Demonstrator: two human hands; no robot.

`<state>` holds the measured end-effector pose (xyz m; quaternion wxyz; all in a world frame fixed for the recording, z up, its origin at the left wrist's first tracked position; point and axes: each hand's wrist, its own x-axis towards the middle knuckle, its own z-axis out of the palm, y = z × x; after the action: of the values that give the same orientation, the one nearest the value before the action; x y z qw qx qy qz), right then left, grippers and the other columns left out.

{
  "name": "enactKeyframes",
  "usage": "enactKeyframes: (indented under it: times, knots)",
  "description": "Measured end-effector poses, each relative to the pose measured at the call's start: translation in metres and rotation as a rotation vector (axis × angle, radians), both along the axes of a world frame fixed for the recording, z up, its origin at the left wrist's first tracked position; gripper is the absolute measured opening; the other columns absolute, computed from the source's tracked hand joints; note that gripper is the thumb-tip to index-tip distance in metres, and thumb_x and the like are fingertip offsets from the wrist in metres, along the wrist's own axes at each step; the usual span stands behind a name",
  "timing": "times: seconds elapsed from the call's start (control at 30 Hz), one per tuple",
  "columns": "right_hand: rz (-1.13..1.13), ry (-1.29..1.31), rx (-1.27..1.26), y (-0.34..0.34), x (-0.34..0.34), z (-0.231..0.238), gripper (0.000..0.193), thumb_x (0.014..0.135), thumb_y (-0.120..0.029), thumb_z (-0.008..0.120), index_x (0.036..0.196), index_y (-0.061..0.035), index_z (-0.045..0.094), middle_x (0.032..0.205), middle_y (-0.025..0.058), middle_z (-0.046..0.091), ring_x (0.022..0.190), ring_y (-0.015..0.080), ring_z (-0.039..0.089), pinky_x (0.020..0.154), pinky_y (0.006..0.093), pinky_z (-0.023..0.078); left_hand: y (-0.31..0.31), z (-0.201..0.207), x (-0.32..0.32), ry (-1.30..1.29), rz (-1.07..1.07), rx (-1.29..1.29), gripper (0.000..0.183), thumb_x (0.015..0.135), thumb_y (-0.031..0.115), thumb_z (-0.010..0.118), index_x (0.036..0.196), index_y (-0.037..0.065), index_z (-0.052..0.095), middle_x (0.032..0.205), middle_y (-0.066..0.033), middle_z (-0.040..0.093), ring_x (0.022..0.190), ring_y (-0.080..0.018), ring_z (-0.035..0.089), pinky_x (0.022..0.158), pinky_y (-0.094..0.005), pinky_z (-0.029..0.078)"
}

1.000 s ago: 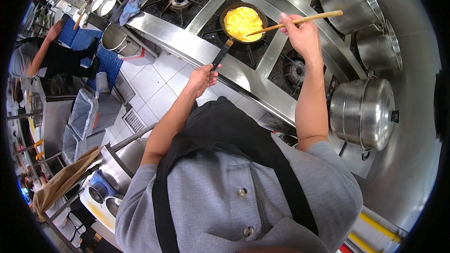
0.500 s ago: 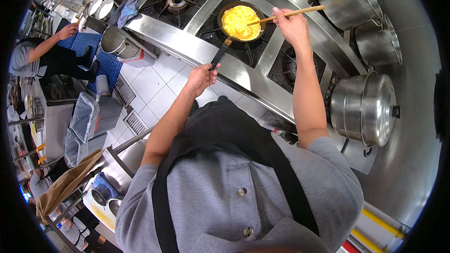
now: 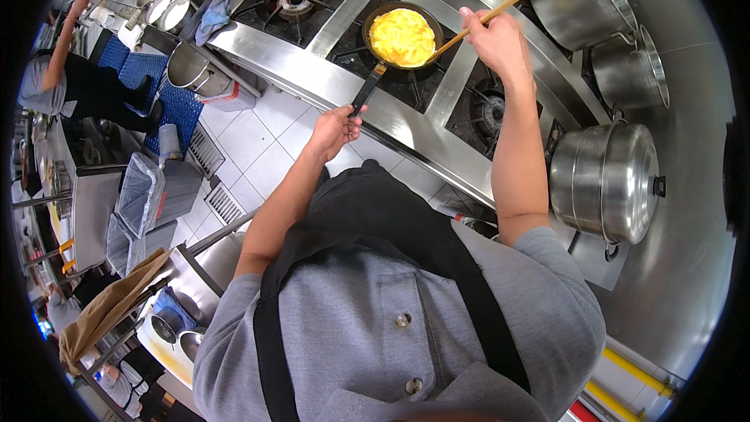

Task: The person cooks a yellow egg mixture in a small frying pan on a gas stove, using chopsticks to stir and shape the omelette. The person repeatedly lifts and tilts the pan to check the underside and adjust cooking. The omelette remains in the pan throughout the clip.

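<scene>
A dark frying pan (image 3: pixel 381 59) rests over a burner of the steel stove, its black handle pointing toward me. Yellow egg (image 3: pixel 401 36) covers most of the pan's inside, its surface soft and uneven. My left hand (image 3: pixel 337 130) is closed round the end of the handle. Held slantwise in my right hand (image 3: pixel 497 43) is a wooden stick (image 3: pixel 512 5), like a thick chopstick or slim spoon handle. Its lower tip meets the right side of the pan, at the edge of the egg; the upper end sticks out past my fingers.
Bare burners (image 3: pixel 294 3) flank the pan. At the right stand large steel pots, one a lidded pot (image 3: pixel 605 180). A blue cloth (image 3: pixel 212 17) and an open steel pot (image 3: pixel 189 68) are at left. Beyond them a person (image 3: pixel 58 82) in a black apron stands near bins (image 3: pixel 160 187).
My right hand has shifted slightly right, and the stick's tip has gone from within the egg to the pan's right side. The left hand stays put. The person at left has raised an arm.
</scene>
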<state>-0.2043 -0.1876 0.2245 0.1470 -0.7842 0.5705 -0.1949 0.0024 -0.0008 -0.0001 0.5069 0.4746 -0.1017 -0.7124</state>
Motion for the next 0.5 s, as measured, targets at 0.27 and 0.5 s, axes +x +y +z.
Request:
enactKeyframes:
  times: [0.27,0.5]
  knots:
    - [-0.004,-0.242,0.131,-0.010,0.007,-0.034,0.039,0.087,-0.039,0.060,0.086,-0.0024,0.071,0.068,0.0076,0.068,0.064,0.0135,0.064,0.064,0.0272,0.050,0.000,0.002,0.000,-0.001,0.006,-0.001,0.033,0.098,0.023,0.040,0.110,0.002,0.062,0.075,0.0013,0.055,0.067,-0.0105,0.049,0.068,-0.0265,0.044]
    - [0.014,-0.334,0.105,-0.021,0.016,-0.056,0.038,0.088,-0.038,0.060,0.089,-0.0011,0.071,0.072,0.0078,0.069,0.067,0.0122,0.065,0.067,0.0265,0.051,0.000,0.002,0.001,0.000,-0.004,-0.003,0.033,0.098,0.024,0.040,0.110,0.002,0.062,0.075,0.0014,0.056,0.067,-0.0104,0.050,0.067,-0.0260,0.044]
